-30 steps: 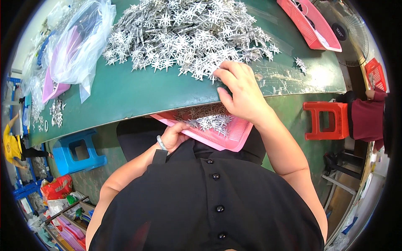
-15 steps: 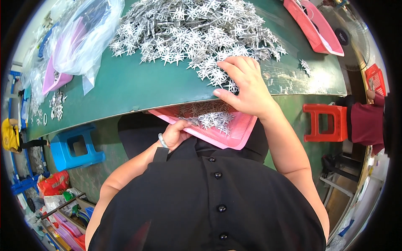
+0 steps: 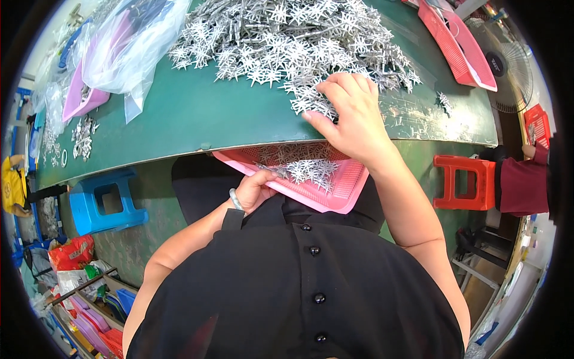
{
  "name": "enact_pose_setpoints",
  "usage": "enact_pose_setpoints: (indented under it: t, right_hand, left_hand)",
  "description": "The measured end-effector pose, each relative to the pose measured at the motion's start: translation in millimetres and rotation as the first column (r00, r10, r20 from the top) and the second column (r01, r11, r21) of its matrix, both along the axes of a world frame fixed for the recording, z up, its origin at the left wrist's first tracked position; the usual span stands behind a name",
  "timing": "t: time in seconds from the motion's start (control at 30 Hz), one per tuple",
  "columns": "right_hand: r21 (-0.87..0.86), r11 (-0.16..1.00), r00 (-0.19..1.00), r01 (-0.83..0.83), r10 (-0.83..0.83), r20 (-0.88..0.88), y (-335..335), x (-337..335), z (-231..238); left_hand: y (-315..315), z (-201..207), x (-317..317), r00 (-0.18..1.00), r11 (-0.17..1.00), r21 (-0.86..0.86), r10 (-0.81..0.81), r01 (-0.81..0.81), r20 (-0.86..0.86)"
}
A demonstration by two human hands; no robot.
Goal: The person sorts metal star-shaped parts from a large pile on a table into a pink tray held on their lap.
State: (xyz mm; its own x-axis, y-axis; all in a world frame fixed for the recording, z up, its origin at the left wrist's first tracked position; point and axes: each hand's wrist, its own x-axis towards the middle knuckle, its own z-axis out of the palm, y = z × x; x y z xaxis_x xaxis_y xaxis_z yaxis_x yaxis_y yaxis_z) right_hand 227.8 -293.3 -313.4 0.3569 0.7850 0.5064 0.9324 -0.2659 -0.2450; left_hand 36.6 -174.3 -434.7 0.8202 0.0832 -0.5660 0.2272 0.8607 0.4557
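A big heap of silvery, spiky star-shaped metal pieces [image 3: 287,45] lies on the green table [image 3: 179,119]. My right hand [image 3: 353,113] rests at the heap's near edge, fingers curved and spread from the thumb, with pieces under and beside the fingertips. Below the table edge, on my lap, sits a pink plastic basket [image 3: 326,202] with similar star pieces [image 3: 312,172] inside. My left hand [image 3: 253,190] grips the basket's near-left rim, fingers partly hidden. The basket's far side is hidden under the tabletop.
Plastic bags [image 3: 122,66] and a pink-purple basket [image 3: 81,102] stand at the table's left, beside small loose parts [image 3: 84,137]. Another pink basket [image 3: 457,51] is at the far right, near a fan [image 3: 508,69]. Blue [image 3: 107,203] and red [image 3: 463,182] stools flank me; a person [image 3: 523,179] is at right.
My right hand has moved slightly away from the table edge, and fewer star pieces lie right at that edge beneath it. My left hand still grips the basket. The whole view has shifted a little.
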Motion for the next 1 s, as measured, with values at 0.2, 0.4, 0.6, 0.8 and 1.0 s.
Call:
enact_pose_setpoints:
  t: [0.2,0.4,0.6,0.8,1.0]
  right_hand:
    - [-0.065,0.995,0.995,0.069,-0.065,0.075,17.6,-6.0,-6.0]
    - [0.01,0.995,0.995,-0.095,0.095,-0.003,15.0,-3.9,-6.7]
    - [0.145,0.959,0.965,-0.242,0.254,-0.071,25.6,-14.4,-3.4]
    - [0.059,0.979,0.966,-0.194,0.202,-0.163,28.1,-14.7,0.7]
    - [0.009,0.981,0.963,-0.194,0.192,-0.188,29.1,-12.5,2.9]
  left_hand:
    - [4.2,-2.1,-3.7,0.999,1.0,-0.003,0.012,-0.012,0.045]
    - [9.5,-10.1,-8.9,0.996,0.999,-0.033,0.014,-0.012,0.084]
    - [14.9,-11.7,-11.0,0.996,1.0,-0.013,-0.009,0.01,0.085]
    - [14.6,-15.0,-11.6,0.994,1.0,-0.019,0.015,-0.013,0.107]
    - [17.5,-17.8,-12.2,0.996,1.0,-0.012,-0.016,0.018,0.091]
